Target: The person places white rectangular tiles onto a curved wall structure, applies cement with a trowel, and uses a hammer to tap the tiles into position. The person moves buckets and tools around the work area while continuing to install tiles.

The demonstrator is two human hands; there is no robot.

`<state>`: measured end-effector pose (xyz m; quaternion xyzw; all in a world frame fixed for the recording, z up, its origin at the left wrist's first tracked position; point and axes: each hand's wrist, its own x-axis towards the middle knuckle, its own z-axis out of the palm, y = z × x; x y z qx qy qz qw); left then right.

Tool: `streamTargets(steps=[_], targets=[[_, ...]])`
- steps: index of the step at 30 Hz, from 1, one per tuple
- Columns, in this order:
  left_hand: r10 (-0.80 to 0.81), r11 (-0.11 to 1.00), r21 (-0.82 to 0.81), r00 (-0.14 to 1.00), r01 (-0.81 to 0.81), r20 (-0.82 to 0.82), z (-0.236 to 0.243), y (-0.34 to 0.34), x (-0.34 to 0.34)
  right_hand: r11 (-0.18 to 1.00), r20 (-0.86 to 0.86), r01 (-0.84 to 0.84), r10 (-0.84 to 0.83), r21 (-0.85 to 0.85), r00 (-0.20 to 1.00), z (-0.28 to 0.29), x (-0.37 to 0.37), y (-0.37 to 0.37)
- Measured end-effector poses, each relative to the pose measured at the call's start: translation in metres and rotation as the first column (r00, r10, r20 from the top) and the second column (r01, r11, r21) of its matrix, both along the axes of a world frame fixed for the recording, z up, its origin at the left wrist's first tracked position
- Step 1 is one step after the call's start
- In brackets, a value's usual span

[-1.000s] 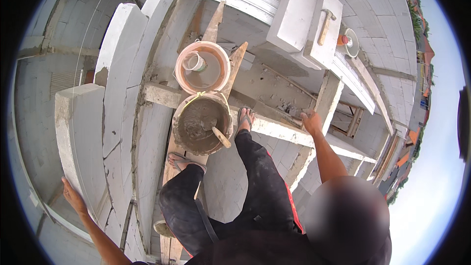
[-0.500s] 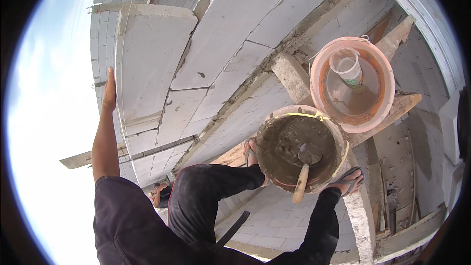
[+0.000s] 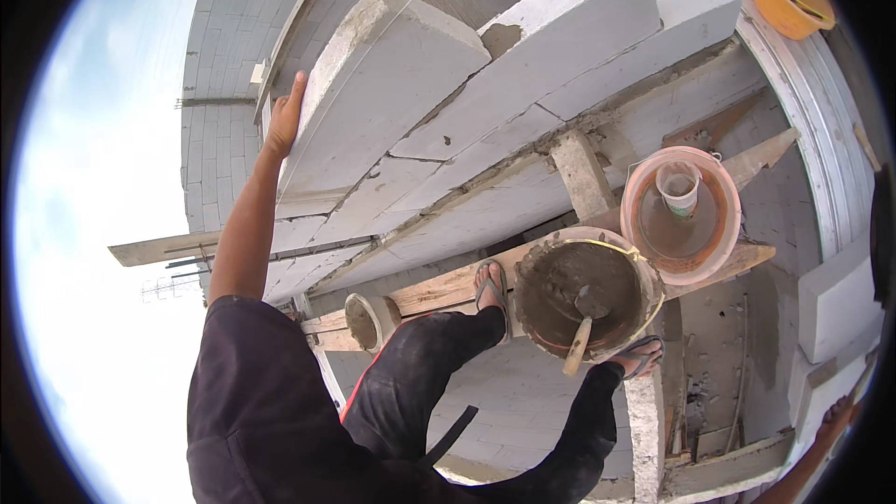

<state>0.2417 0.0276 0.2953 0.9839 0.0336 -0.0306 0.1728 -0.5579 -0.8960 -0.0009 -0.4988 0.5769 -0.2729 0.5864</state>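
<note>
- Left hand [image 3: 286, 119], fingers outstretched, rests against the upper block [image 3: 387, 84], already atop the course [image 3: 565, 51].
- Right hand [image 3: 833, 422]: grip unclear.
- Unused mortar [image 3: 553, 294] and trowel [image 3: 583, 325] sit in the bucket [image 3: 571, 233]; spare blocks [image 3: 845, 294] stand right.

From the person's head, a fisheye view looks steeply down past the near dark sleeve [image 3: 261, 373] and black trousers [image 3: 411, 378] to the mortar bucket [image 3: 560, 235] farther below, taking in the block wall [image 3: 429, 159] across the upper middle and sky [image 3: 103, 177] along the left rim.
</note>
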Motion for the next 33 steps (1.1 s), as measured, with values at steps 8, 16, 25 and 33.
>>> streamTargets(steps=[8,16,25,33], targets=[[0.057,0.982,0.181,0.997,-0.047,-0.053,0.012,-0.017,-0.005,0.999,-0.119,0.021,-0.017,0.032,0.993,0.223,0.282,0.398],[0.093,0.979,0.195,0.984,-0.063,-0.152,0.029,-0.012,-0.021,0.730,0.425,-0.545,0.375,0.412,0.824,0.278,0.505,0.496],[0.059,0.987,0.156,0.991,-0.039,-0.120,0.030,-0.015,-0.015,0.461,0.453,-0.720,0.566,0.519,0.689,0.290,0.586,0.549],[0.035,0.995,0.103,0.979,-0.015,-0.199,0.032,-0.016,-0.009,0.427,0.264,-0.748,0.750,0.508,0.607,0.313,0.582,0.543]])
